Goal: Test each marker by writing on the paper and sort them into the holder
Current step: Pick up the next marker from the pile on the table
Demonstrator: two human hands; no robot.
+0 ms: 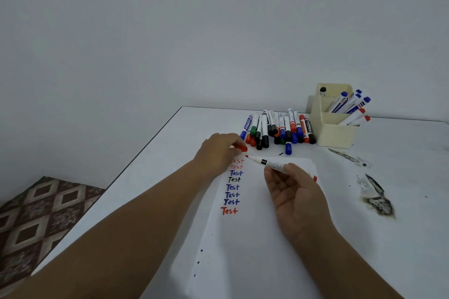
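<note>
Marker (274, 164), red ink, white barrel w/ black label band, is uncapped & held in right hand (295, 195) just above the paper (257, 226), bare tip aimed toward 10 o'clock. Right palm faces up, thumb & fingers (290, 169) curled round the barrel's rear half; red end plug shows past the hand at 3 o'clock. Left hand (218, 153) sits at 10 o'clock from the tip, knuckles up, fingertips pinching the red cap (242, 148). Cap & tip are near each other, not touching.

Paper lies on the white bench (155, 153) under both hands. It carries a column of "Test" words (232, 187): two faint red ones up top, partly hidden by the left hand, then blue, black, three more blue, & a bold red one lowest.

At 12 o'clock from the hands is a pile of loose markers (279, 128), capped, in blue, red, green & black. Just beside it at 3 o'clock stands the cream holder (335, 133), two compartments: blue- & red-capped markers lean in the front one, one black-capped marker stands in the rear one. Dark ink smears (376, 199) stain the bench at 3 o'clock from the paper. Patterned floor (36, 221) shows at 9 o'clock.
</note>
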